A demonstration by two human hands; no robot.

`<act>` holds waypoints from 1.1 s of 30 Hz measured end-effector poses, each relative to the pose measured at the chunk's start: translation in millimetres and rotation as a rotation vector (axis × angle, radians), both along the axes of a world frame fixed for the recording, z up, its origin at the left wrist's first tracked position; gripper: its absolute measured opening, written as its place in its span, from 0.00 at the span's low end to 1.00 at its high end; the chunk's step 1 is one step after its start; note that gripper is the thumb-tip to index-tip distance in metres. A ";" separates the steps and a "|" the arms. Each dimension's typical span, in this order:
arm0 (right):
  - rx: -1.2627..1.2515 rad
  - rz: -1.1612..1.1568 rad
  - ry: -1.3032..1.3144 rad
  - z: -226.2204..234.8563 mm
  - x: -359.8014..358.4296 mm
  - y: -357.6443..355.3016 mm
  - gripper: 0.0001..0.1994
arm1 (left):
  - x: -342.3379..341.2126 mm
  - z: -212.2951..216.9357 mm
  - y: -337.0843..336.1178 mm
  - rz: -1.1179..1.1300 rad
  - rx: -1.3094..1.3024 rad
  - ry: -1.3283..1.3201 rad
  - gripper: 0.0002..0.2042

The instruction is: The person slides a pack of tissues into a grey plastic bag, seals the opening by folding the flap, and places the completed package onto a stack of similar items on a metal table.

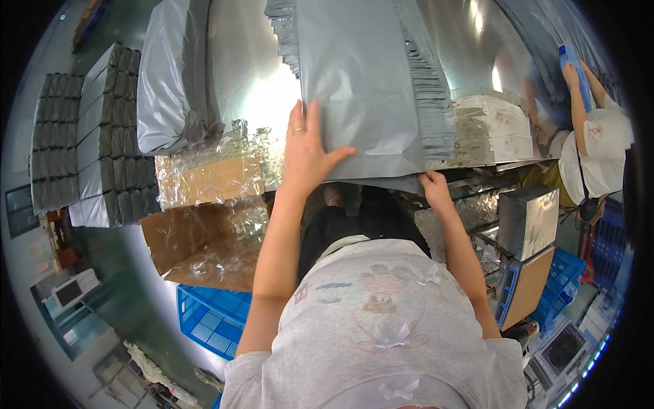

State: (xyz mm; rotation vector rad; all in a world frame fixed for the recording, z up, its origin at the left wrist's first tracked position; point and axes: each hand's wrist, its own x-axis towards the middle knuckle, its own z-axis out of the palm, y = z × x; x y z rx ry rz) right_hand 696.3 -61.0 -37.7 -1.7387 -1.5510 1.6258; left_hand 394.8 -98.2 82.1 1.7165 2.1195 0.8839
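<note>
A long stack of grey plastic mailing bags [361,88] lies on a shiny metal table [248,54], its near end hanging slightly over the front edge. My left hand [310,146] rests on the stack's left side near that end, fingers stretched and thumb spread across the top bag. At the near right corner, my right hand [434,189] pinches the edge of a grey bag between thumb and fingers. More bag edges fan out in layers along both sides of the stack.
A wrapped grey bundle [170,82] sits left on the table, with piled packs [109,136] beyond. Below stand a cardboard box [204,245] and a blue crate [211,317]. Right are a metal box [528,221] and another person [593,136] holding something blue.
</note>
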 end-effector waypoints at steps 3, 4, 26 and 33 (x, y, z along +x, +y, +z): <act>-0.099 -0.140 0.083 3.8 -3.4 -11.6 0.13 | 6.7 -8.0 15.4 -0.138 0.016 0.173 0.47; -0.078 -0.141 0.087 5.0 -5.2 -14.9 0.13 | 6.8 -9.1 18.6 -0.164 0.021 0.184 0.46; -0.597 -0.714 0.889 43.0 -35.7 63.1 0.09 | -121.0 -11.5 -157.2 0.491 -0.011 -1.395 0.19; -0.642 -0.575 0.822 48.2 -43.6 76.2 0.08 | -128.1 -46.4 -255.5 0.916 -0.559 0.047 0.08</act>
